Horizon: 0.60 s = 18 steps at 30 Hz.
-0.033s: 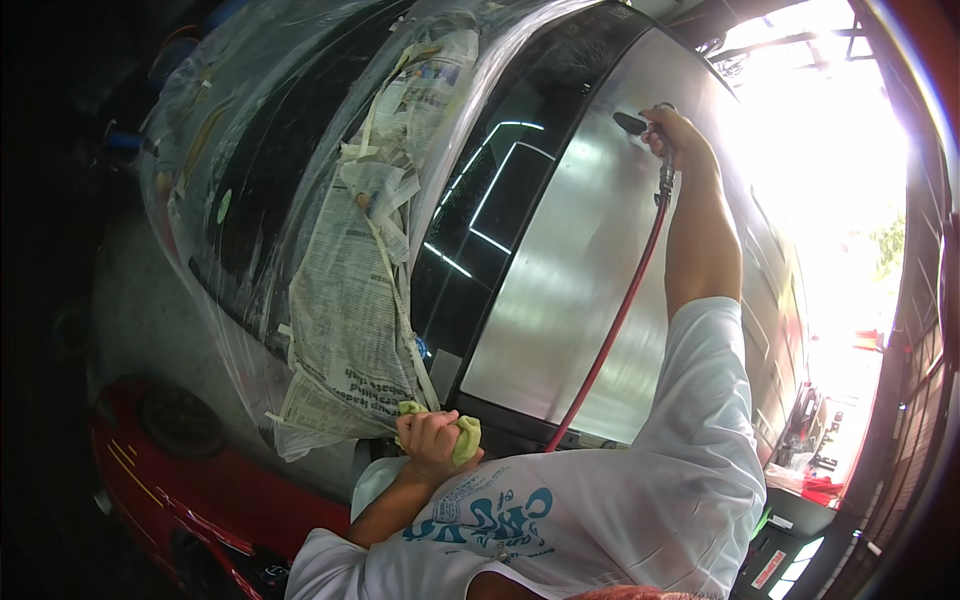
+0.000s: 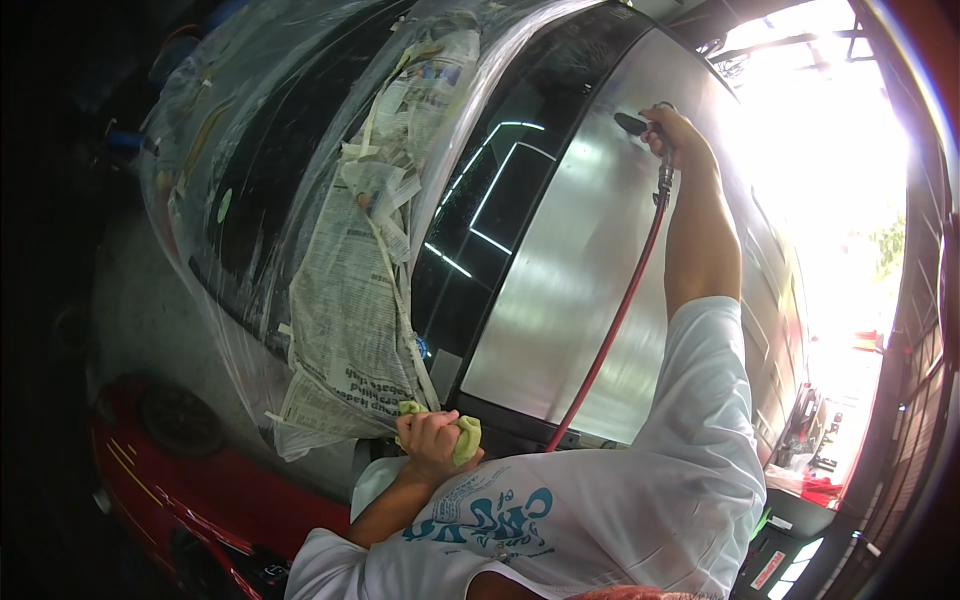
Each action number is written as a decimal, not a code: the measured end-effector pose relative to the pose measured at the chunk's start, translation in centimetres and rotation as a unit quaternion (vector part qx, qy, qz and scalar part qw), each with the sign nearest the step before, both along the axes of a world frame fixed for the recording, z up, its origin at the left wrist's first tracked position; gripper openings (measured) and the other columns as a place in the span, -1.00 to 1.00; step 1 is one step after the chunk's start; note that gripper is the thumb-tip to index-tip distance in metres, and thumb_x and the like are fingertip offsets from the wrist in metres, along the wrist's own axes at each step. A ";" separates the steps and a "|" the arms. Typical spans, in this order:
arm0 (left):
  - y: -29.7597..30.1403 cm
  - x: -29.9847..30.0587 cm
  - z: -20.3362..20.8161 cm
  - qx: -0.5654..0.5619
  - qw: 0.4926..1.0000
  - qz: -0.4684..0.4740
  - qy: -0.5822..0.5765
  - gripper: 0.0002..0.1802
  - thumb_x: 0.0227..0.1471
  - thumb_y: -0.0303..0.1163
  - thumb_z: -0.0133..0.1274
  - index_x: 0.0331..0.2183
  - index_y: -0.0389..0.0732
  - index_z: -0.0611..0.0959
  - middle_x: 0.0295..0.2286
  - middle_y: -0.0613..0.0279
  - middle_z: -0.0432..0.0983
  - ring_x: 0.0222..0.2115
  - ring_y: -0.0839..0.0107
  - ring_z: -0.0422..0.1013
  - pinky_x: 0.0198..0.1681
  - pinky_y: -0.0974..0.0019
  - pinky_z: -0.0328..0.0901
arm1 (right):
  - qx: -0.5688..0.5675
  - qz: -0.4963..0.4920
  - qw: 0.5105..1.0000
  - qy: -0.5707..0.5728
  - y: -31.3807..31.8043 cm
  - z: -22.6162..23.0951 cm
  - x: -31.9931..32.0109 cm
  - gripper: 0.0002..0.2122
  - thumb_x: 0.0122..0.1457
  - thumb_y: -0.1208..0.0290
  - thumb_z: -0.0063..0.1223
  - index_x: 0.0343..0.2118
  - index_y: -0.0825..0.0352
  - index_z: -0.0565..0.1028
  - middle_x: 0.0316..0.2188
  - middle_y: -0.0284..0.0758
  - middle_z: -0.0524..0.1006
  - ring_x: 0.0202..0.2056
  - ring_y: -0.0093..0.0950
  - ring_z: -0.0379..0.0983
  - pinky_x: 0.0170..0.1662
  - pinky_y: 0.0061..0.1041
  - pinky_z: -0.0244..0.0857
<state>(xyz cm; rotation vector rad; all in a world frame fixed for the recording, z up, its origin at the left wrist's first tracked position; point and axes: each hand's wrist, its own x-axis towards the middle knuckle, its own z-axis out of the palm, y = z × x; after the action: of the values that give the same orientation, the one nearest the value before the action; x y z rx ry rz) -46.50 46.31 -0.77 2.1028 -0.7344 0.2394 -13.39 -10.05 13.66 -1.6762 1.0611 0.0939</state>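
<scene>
Hardly anything has moved since the earlier frame: both of my hands are where they were, in the same grips. Toward the upper right of the frame, my right hand (image 2: pixel 676 138) is curled around a hose-fed tool (image 2: pixel 630 123), its black end sticking out to the left over a silvery panel (image 2: pixel 560 310); I cannot tell whether it touches the surface. A metal fitting (image 2: pixel 664 181) below my fist joins it to a red hose (image 2: pixel 622 300), which runs down to the lower middle. At the lower centre, my left hand (image 2: pixel 430 438) is closed in a fist on a yellow-green cloth (image 2: pixel 467 440), bunched and showing on both sides of my fingers. Just above that fist, left of centre, lies newspaper (image 2: pixel 340 290) amid clear plastic sheeting (image 2: pixel 185 225), with dark glass (image 2: pixel 500 190) between it and the panel
</scene>
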 end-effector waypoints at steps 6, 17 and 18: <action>-0.2 0.5 -0.1 -0.002 1.000 0.002 -0.010 -0.53 -0.01 0.16 0.24 -0.41 -0.04 0.52 -0.25 0.29 0.58 -0.31 0.32 0.51 -0.09 0.03 0.19 | -0.022 -0.039 0.998 -0.039 -1.4 -0.3 0.4 -0.80 0.35 0.35 0.18 -0.23 0.34 0.40 -0.47 -0.17 0.50 -0.67 -0.64 0.34 -0.69 -0.70 0.26; -0.6 0.9 0.1 -0.012 1.000 0.013 -0.013 -0.58 -0.06 0.09 0.24 -0.44 -0.04 0.50 -0.28 0.30 0.58 -0.35 0.31 0.51 -0.13 0.02 0.20 | 0.028 -0.049 0.998 0.015 -1.7 1.4 -3.9 -0.78 0.31 0.33 0.25 -0.25 0.30 0.41 -0.47 -0.24 0.46 -0.68 -0.68 0.28 -0.74 -0.74 0.17; -0.7 0.9 0.0 -0.009 1.000 0.015 -0.013 -0.59 -0.08 0.06 0.24 -0.44 -0.03 0.50 -0.28 0.30 0.58 -0.35 0.31 0.51 -0.14 0.02 0.21 | 0.000 -0.035 0.999 0.024 -0.7 1.3 -4.0 -0.78 0.32 0.32 0.25 -0.26 0.30 0.41 -0.48 -0.25 0.46 -0.69 -0.68 0.28 -0.74 -0.74 0.17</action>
<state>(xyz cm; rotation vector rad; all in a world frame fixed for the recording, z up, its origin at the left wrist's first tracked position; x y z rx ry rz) -45.59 45.63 -0.76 2.0974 -0.7144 0.2892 -17.40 -10.78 14.94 -1.6419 1.1544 0.0902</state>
